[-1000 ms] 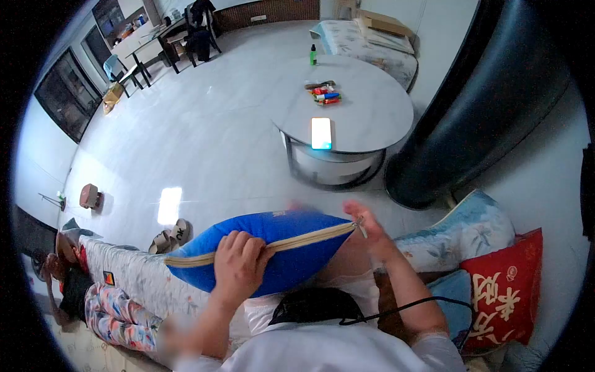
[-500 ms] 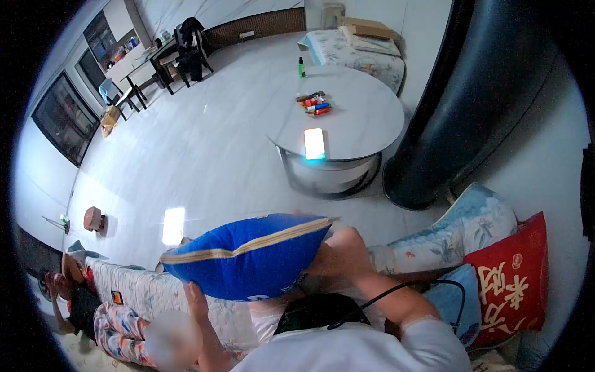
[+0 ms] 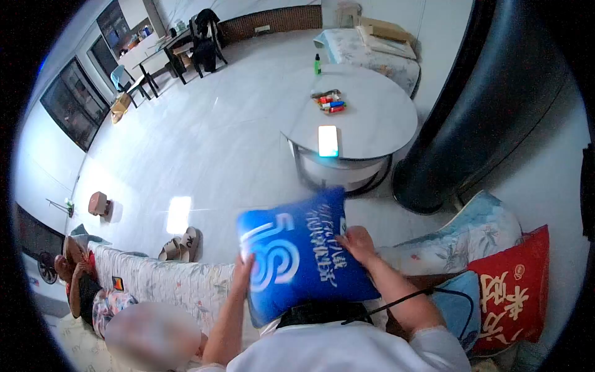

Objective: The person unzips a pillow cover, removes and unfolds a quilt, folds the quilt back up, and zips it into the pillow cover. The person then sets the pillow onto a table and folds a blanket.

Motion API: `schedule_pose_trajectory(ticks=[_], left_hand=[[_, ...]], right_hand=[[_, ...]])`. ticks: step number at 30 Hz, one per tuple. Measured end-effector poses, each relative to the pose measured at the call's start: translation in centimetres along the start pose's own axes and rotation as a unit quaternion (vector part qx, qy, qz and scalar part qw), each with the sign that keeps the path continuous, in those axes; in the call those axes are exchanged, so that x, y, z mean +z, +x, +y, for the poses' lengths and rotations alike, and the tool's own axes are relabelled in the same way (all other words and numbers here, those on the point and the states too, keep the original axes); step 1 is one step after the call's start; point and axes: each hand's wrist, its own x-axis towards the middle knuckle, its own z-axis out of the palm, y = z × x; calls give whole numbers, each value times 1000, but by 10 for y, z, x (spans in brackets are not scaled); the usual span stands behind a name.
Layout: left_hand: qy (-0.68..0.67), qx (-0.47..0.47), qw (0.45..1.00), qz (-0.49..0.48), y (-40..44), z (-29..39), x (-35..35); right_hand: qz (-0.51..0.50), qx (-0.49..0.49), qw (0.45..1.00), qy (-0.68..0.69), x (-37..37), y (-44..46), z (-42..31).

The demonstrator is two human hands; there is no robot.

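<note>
A blue cushion (image 3: 304, 242) with white printed characters and a large white swirl stands on my lap, its printed face toward me. At its left edge, my left hand (image 3: 243, 273) grips the side, thumb on the front. My right hand (image 3: 357, 243) is closed on the right edge, around the middle of that side. The fingers behind the cushion are hidden in both cases. A black cord (image 3: 427, 290) runs over my right forearm.
A round table (image 3: 372, 130) ahead carries a lit phone (image 3: 328, 141), several markers (image 3: 333, 105) and a green bottle (image 3: 317, 64). A dark column (image 3: 458, 124) rises at right, above a red cushion (image 3: 514, 285). Another person (image 3: 83, 285) is on the sofa (image 3: 155, 273) at left, near slippers (image 3: 180, 246).
The blue cushion has turned from edge-on, zipper showing, to upright with its printed face toward me. Both hands have moved with it, and the view has shifted slightly. The slippers now show.
</note>
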Motion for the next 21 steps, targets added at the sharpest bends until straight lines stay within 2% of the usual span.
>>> schedule_pose_trajectory(ticks=[1, 2, 3, 4, 6, 7, 9, 10, 11, 13, 14, 15, 17, 19, 21], left_hand=[[42, -59, 997, -12, -35, 50, 16], [29, -63, 997, -29, -32, 44, 13], [16, -68, 997, -45, -31, 37, 11], [-34, -99, 991, -88, -37, 47, 11], [-146, -150, 961, -181, -44, 56, 6], [-144, -141, 963, -180, -48, 57, 6], [-87, -138, 980, -112, -57, 62, 9], [-91, -138, 978, -126, -56, 64, 7], [-91, -135, 978, -133, -53, 66, 9], [-115, -103, 973, -170, -54, 74, 12], [-115, -101, 972, -176, -55, 81, 15], [-110, -79, 973, -185, -54, 93, 17], [-109, -50, 976, -185, -45, 116, 23], [-171, -21, 956, -238, -35, 141, 21], [-266, -7, 929, -258, -28, 161, 27]], right_hand=[[56, -7, 993, -102, 9, -7, 21], [112, -14, 973, -202, 15, -11, 32], [105, -9, 974, -202, 14, -18, 30], [120, -38, 989, -77, 6, -32, 17], [-3, 31, 989, 146, -7, -53, 0], [-50, 83, 965, 242, -13, -64, -8], [-169, 162, 915, 328, -24, -94, -27], [-236, 190, 886, 351, -26, -100, -19], [-228, 190, 888, 352, -24, -105, -16], [-201, 272, 827, 449, -12, -115, -12], [-126, 274, 837, 456, -2, -116, -15], [-122, 271, 839, 455, -2, -118, -20], [-22, 235, 834, 499, -10, -123, -38], [37, 222, 815, 534, -24, -119, -47], [34, 64, 759, 647, -49, -117, -83]])
